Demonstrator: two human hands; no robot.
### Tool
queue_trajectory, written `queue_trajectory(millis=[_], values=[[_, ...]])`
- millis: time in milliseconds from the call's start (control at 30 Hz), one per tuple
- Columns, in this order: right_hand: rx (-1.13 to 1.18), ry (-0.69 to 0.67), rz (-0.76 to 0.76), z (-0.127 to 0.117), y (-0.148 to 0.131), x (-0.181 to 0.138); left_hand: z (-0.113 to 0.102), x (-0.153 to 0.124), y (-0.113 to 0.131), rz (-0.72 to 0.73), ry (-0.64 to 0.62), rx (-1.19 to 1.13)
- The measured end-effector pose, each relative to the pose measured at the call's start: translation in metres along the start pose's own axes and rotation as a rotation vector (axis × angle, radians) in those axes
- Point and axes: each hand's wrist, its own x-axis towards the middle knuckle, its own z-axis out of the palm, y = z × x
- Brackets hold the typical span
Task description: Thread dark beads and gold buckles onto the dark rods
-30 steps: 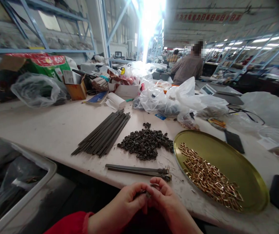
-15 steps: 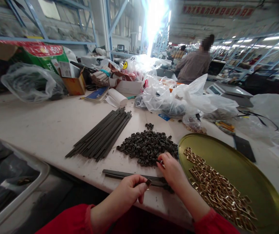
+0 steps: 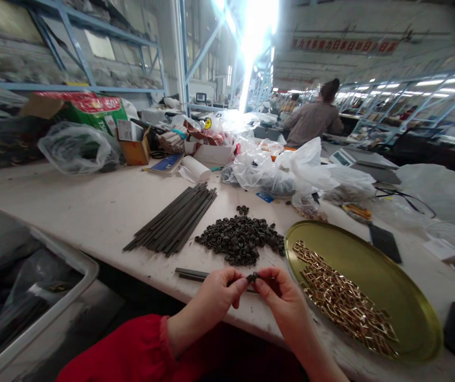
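Observation:
My left hand [image 3: 221, 289] pinches a small dark loop [image 3: 249, 278] between thumb and fingertips. Meeting it at the front of the table, my right hand [image 3: 279, 292] grips a second dark loop [image 3: 255, 275]. The two pieces are close together, and fingers hide part of them. Just beyond lies a heap of dark loops [image 3: 243, 240]. Dark flat strips [image 3: 190, 274] run partly behind my hands. To the right, a gold-coloured oval tray [image 3: 406, 297] bears many brass-coloured rectangular buckles [image 3: 342, 292].
A bundle of long dark strips [image 3: 174, 220] lies left of the heap. Clear plastic bags [image 3: 279, 170], a notebook [image 3: 166, 163] and boxes [image 3: 134, 146] line the back. A plastic bin [image 3: 72, 265] stands at lower left. A person [image 3: 315, 116] is farther off.
My right hand has moved from the heap's edge toward me, bringing a loop to my left hand. The left hand has risen slightly, and the camera view has shifted.

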Motion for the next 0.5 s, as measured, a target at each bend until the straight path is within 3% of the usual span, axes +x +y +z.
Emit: queue_trajectory(millis=[100, 267, 500], values=[[0.012, 0.087, -0.009, 0.004, 0.000, -0.008, 0.003, -0.009, 0.002, 0.011, 0.033, 0.063], [-0.089, 0.065, -0.051, 0.001, 0.000, -0.017, 0.007, -0.021, 0.003, 0.061, 0.026, 0.169], [0.048, 0.029, 0.086, -0.004, -0.004, -0.019, 0.015, -0.027, 0.003, 0.012, 0.017, 0.092]])
